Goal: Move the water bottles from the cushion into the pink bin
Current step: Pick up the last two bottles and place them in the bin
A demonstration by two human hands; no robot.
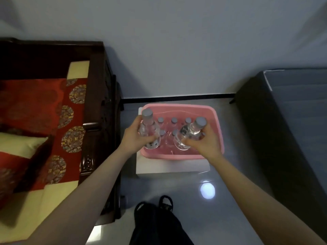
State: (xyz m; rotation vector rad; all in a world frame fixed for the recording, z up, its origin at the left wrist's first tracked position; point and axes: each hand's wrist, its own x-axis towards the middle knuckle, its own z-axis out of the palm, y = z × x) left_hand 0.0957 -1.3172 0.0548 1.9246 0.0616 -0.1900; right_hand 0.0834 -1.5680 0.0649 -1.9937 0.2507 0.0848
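Left hand (136,137) grips one water bottle (149,131) above the pink bin's (218,131) left edge. Right hand (203,142) grips a second bottle (190,134), tilted, over the bin's right half. Several bottles (174,121) stand inside.

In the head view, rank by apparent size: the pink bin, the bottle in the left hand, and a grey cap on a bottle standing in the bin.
1. Pink plastic bin
2. Clear grey-capped water bottle in the left hand, though it is nearer the camera
3. Small grey cap inside the bin
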